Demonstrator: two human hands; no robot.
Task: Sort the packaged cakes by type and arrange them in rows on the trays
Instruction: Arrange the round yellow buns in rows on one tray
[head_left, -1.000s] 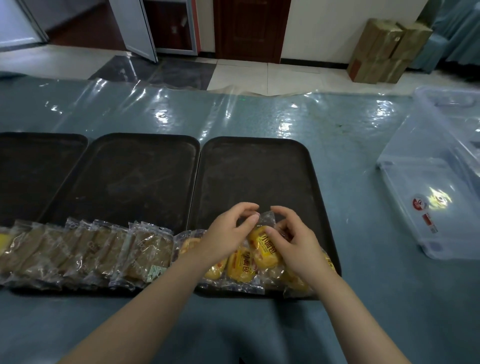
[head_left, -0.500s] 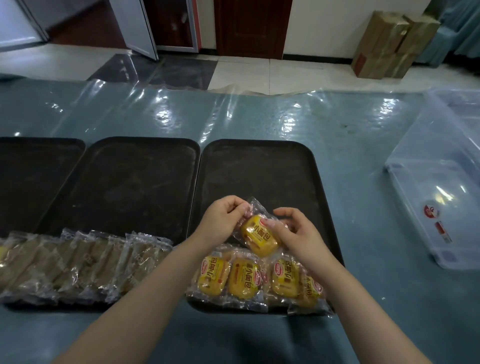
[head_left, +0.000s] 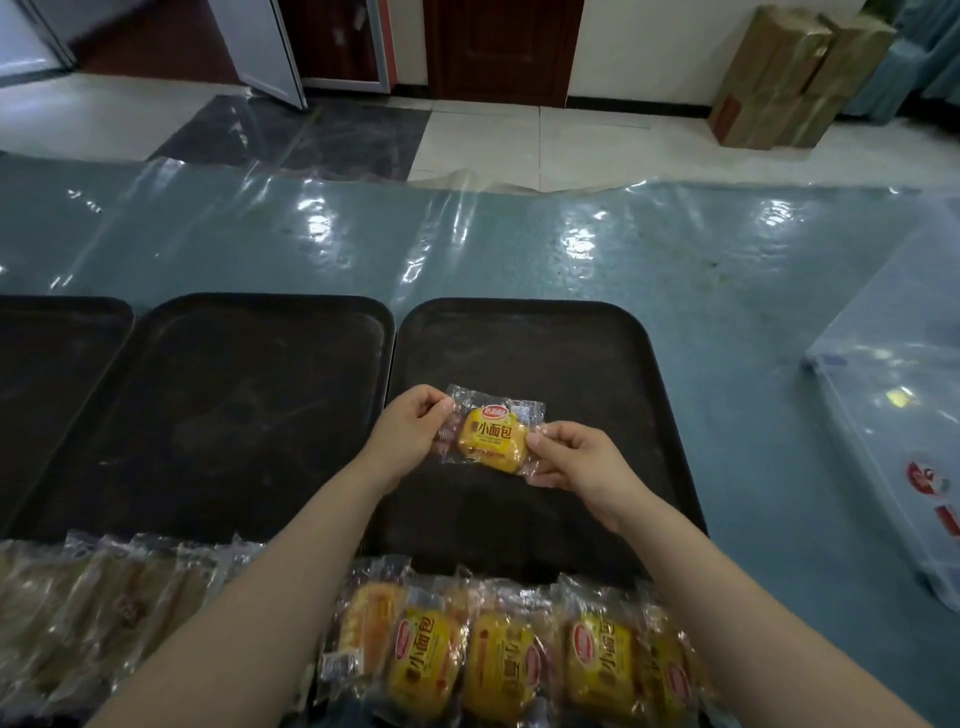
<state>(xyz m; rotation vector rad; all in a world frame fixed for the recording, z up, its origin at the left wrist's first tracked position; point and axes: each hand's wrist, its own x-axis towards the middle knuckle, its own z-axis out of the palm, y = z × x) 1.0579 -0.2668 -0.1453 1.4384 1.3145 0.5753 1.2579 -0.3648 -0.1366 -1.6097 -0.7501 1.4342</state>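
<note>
The bench (head_left: 519, 249) carries three dark trays; the right tray (head_left: 597, 364) is the landmark. Along its near edge runs one row of yellow cakes (head_left: 509, 660); left of it, on the middle tray (head_left: 234, 389), a row of brown cakes (head_left: 104, 613). Both trays are mostly bare, so much sorting seems left. Over the right tray's middle, the left hand (head_left: 410, 431) and right hand (head_left: 576, 460) pinch one yellow cake (head_left: 493, 439) by its wrapper ends. A second ago it sat low at the row; now it is lifted farther in, label up.
</note>
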